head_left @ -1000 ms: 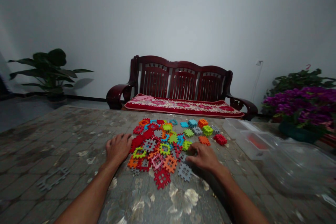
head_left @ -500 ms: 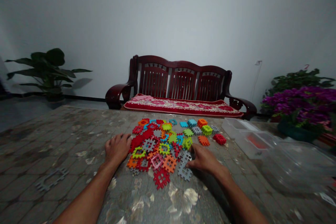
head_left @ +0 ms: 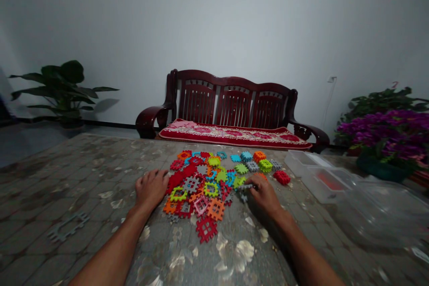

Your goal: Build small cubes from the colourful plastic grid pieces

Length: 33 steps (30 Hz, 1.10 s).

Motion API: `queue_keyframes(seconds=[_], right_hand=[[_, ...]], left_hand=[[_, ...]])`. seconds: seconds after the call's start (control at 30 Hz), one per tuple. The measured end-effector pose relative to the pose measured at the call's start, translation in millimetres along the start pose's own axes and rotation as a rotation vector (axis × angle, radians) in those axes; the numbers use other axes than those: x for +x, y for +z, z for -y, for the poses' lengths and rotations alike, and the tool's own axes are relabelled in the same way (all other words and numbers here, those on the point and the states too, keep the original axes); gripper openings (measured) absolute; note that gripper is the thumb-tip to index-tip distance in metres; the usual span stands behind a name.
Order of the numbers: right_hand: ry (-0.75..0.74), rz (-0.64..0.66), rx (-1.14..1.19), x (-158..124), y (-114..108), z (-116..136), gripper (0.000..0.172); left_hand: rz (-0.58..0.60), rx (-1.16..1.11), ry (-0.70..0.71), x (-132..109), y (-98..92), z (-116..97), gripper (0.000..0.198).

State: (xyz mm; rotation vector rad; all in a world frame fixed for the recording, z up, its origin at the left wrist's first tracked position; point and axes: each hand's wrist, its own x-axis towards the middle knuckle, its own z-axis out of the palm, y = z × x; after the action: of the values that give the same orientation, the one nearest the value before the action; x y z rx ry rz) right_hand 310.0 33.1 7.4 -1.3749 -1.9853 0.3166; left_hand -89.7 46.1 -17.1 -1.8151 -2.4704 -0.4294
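A heap of colourful plastic interlocking building pieces (head_left: pixel 191 184) in red, orange, green, blue and grey lies mid-table. My left hand (head_left: pixel 152 187) rests palm down at the heap's left edge, fingers stretched out beside the red pieces and holding nothing. At the right side of the heap, my right hand (head_left: pixel 263 192) pinches a grey interlocking piece (head_left: pixel 244 189), tilted nearly edge-on. An orange flat piece (head_left: pixel 261 176) is partly hidden behind that hand. Just beyond the fingers lies a green piece (head_left: pixel 239 182).
Assembled blocks, such as a red cube (head_left: pixel 281 177) and a green cube (head_left: pixel 266 166), stand behind my right hand. Clear plastic boxes (head_left: pixel 318 183) sit to the right, near purple flowers (head_left: pixel 389 132). A grey frame piece (head_left: pixel 69 227) lies far left. A wooden bench (head_left: pixel 233 103) stands beyond the table.
My right hand has picked the grey piece up from the heap's right edge and moved it slightly away and to the right, tilting it. My left hand has stayed in place.
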Motion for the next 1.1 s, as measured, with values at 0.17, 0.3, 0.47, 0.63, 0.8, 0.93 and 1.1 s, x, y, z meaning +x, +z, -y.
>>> queue_keyframes(seconds=[0.17,0.3,0.47,0.63,0.8,0.93,1.1], right_hand=[[0.026,-0.089,0.082,-1.3,10.4,-12.5,0.041],[0.055,-0.194,0.16,0.0,17.0,-19.3,0.036],[-0.004,-0.244,0.187,1.1,21.9,-32.1,0.047],[-0.012,-0.174,0.166,0.0,23.4,-44.8,0.065],[0.104,-0.064,0.132,-0.6,12.6,-38.8,0.075],[0.198,0.024,0.021,1.0,-4.6,-25.4,0.071],[0.209,0.233,-0.163,0.5,-32.8,-8.6,0.07]], left_hand=[[-0.007,0.005,0.005,-0.6,-0.2,0.4,0.049],[-0.005,0.016,0.011,-0.7,-0.8,0.3,0.047],[-0.013,0.018,0.006,-0.2,-0.3,0.0,0.047],[-0.012,0.016,0.019,1.5,3.4,2.3,0.048],[-0.012,0.018,0.013,1.3,4.0,2.3,0.048],[-0.001,0.014,0.003,0.2,1.8,0.5,0.049],[-0.01,0.009,0.008,0.8,2.9,1.6,0.048]])
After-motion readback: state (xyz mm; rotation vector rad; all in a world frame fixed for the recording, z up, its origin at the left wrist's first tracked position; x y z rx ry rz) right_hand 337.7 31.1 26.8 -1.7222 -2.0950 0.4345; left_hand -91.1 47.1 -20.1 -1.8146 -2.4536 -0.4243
